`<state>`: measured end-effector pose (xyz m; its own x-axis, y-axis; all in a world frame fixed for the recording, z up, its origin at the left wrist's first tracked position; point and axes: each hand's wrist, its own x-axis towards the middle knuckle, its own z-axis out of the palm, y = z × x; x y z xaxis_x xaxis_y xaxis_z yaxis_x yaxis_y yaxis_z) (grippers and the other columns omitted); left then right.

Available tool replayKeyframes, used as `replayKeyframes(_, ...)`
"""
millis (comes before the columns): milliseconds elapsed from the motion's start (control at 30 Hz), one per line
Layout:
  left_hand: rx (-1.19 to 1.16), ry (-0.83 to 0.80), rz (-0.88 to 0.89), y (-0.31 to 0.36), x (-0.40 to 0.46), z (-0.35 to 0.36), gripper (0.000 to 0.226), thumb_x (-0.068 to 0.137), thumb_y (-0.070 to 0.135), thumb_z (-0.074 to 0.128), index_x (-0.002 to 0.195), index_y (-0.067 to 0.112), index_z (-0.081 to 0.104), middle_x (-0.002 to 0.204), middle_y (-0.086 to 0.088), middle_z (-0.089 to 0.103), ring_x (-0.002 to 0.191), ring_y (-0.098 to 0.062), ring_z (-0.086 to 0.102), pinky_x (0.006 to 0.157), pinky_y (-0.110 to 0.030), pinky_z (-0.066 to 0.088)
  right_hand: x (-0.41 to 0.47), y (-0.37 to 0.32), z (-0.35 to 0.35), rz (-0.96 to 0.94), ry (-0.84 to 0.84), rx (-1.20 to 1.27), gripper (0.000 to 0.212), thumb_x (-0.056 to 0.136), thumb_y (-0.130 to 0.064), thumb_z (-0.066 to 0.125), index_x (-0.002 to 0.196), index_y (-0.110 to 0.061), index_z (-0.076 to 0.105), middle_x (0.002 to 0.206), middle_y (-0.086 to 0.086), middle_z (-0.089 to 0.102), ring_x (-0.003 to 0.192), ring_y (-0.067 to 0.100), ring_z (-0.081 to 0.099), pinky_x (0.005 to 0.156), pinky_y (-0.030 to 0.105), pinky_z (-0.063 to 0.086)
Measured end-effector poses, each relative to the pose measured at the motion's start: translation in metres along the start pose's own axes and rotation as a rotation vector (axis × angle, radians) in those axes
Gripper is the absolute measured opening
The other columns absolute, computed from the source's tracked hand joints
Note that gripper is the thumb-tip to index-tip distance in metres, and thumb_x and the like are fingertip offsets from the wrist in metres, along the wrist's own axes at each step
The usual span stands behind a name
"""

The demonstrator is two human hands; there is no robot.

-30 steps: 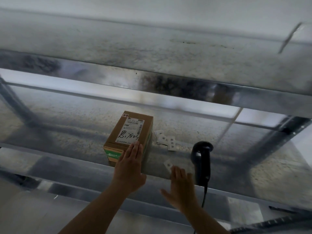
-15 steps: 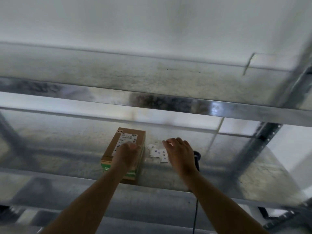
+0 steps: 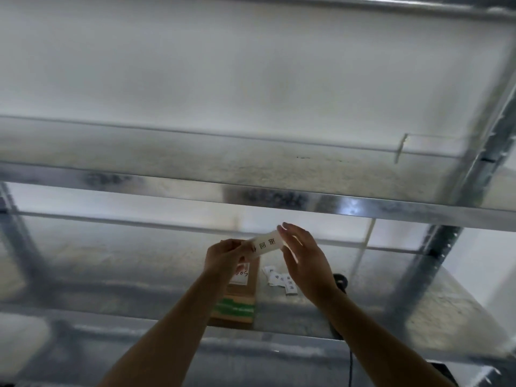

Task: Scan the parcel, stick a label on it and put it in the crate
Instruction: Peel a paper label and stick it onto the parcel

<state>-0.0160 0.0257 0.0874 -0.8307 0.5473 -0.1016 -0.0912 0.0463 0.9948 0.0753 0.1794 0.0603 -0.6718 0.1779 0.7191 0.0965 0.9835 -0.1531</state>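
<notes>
A small brown cardboard parcel [image 3: 242, 294] with a white address sticker and green tape lies on the metal shelf [image 3: 111, 291], partly hidden behind my left wrist. Above it I hold a white label [image 3: 264, 244] with black characters between both hands. My left hand [image 3: 226, 255] pinches its left end. My right hand [image 3: 304, 258] holds its right end with the fingertips. Several more white labels [image 3: 280, 279] lie on the shelf to the right of the parcel. The black scanner [image 3: 341, 282] is mostly hidden behind my right wrist. No crate is in view.
A second metal shelf [image 3: 251, 174] runs across just above my hands. A steel upright [image 3: 418, 275] stands at the right. The scanner's cable [image 3: 351, 367] hangs down past the shelf's front edge.
My left hand has left the top of the parcel and my right hand has lifted one label from the pile. Both hands now hold it up above the parcel. The view has tilted upward.
</notes>
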Motion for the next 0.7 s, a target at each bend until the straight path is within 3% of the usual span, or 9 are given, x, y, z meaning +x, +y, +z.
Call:
replayKeyframes(67, -0.026, 0.035, 0.017, 0.0, -0.002, -0.014, 0.005, 0.083, 0.017, 0.066, 0.081, 0.013, 0.066, 0.089, -0.013, 0.069, 0.092, -0.029, 0.064, 0.087, -0.04, 0.054, 0.004, -0.017, -0.001, 0.346, 0.036, 0.287, 0.033, 0.093, -0.018, 0.054, 0.125, -0.012, 0.056, 0.118, -0.003, 0.061, 0.105, 0.008, 0.058, 0.092, 0.025, 0.049)
replayKeyframes(167, -0.052, 0.077, 0.035, -0.003, -0.005, -0.034, 0.007, 0.083, 0.018, 0.066, 0.076, 0.016, 0.065, 0.085, -0.01, 0.069, 0.087, -0.028, 0.064, 0.084, -0.039, 0.053, 0.017, -0.039, -0.004, 0.71, -0.001, 0.743, 0.018, 0.093, -0.01, 0.05, 0.096, -0.001, 0.066, 0.087, 0.006, 0.068, 0.077, 0.011, 0.061, 0.076, 0.024, 0.05)
replayKeyframes(233, -0.056, 0.087, 0.036, -0.006, -0.007, -0.046, 0.007, 0.082, 0.019, 0.066, 0.076, 0.016, 0.064, 0.085, -0.011, 0.07, 0.086, -0.026, 0.064, 0.082, -0.038, 0.053, 0.022, -0.054, -0.008, 0.745, -0.053, 0.88, 0.018, 0.091, -0.004, 0.052, 0.088, 0.009, 0.065, 0.076, 0.01, 0.066, 0.067, 0.011, 0.059, 0.061, 0.013, 0.048)
replayKeyframes(333, -0.064, 0.09, 0.031, -0.008, -0.012, -0.059, 0.008, 0.083, 0.019, 0.066, 0.076, 0.015, 0.063, 0.083, -0.011, 0.069, 0.083, -0.025, 0.062, 0.076, -0.033, 0.053, 0.022, -0.076, -0.008, 0.697, -0.183, 0.854, 0.02, 0.091, 0.001, 0.05, 0.09, 0.017, 0.062, 0.07, 0.006, 0.062, 0.051, -0.002, 0.06, 0.047, 0.004, 0.044)
replayKeyframes(400, -0.073, 0.088, 0.039, -0.006, -0.016, -0.066, 0.009, 0.084, 0.017, 0.064, 0.076, 0.014, 0.063, 0.081, -0.011, 0.068, 0.081, -0.024, 0.061, 0.073, -0.031, 0.052, 0.024, -0.086, -0.003, 0.679, -0.226, 0.803, 0.018, 0.091, 0.0, 0.051, 0.091, 0.013, 0.063, 0.071, 0.003, 0.061, 0.048, -0.008, 0.059, 0.046, 0.005, 0.043)
replayKeyframes(567, -0.053, 0.063, 0.071, 0.001, -0.022, -0.084, 0.009, 0.086, 0.015, 0.062, 0.077, 0.011, 0.063, 0.081, -0.009, 0.066, 0.082, -0.023, 0.06, 0.078, -0.033, 0.051, 0.035, -0.102, 0.002, 0.686, -0.295, 0.752, 0.014, 0.092, -0.01, 0.054, 0.09, 0.001, 0.064, 0.08, 0.001, 0.065, 0.06, 0.006, 0.059, 0.048, 0.008, 0.045)
replayKeyframes(700, -0.046, 0.08, 0.069, 0.003, -0.021, -0.096, 0.007, 0.085, 0.014, 0.062, 0.081, 0.009, 0.064, 0.084, -0.01, 0.067, 0.088, -0.026, 0.061, 0.085, -0.04, 0.051, 0.039, -0.114, 0.004, 0.669, -0.35, 0.713, 0.016, 0.092, -0.013, 0.052, 0.078, -0.009, 0.059, 0.082, 0.005, 0.064, 0.063, 0.011, 0.056, 0.049, 0.012, 0.044)
